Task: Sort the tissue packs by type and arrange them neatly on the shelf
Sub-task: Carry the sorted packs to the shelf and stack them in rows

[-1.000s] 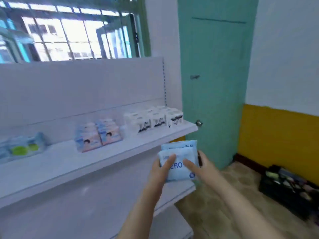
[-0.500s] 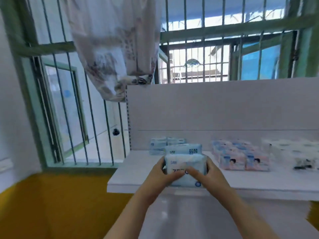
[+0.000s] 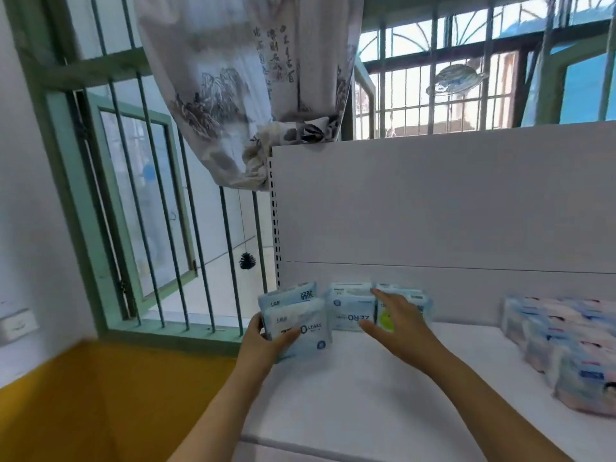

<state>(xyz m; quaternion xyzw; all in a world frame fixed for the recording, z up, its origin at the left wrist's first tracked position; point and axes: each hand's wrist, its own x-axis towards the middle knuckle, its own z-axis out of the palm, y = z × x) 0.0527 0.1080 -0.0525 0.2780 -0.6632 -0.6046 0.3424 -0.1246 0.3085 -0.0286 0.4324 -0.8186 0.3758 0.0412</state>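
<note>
Fingers of your left hand point(image 3: 263, 341) grip the two blue packs point(image 3: 296, 323) at the shelf point(image 3: 383, 395) end, while your right hand point(image 3: 396, 318), spread open, steadies the matching row point(image 3: 350, 308).

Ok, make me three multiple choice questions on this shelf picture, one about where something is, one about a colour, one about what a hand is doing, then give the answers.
1. Where on the shelf do the two packs in the left hand sit?
A. at its left end
B. in the middle
C. against the pink and blue packs

2. What colour is the round mark on the pack by the right hand?
A. red
B. yellow-green
C. black

3. What is the right hand doing?
A. gripping a pack
B. hanging at the side
C. reaching with fingers spread toward the standing packs

Answers:
1 A, the held ZERO LEAKS pack is by the shelf's left edge, beside the window bars.
2 B, the round mark shows yellow-green beside the fingers.
3 C, its fingers are spread and hold nothing.
</note>
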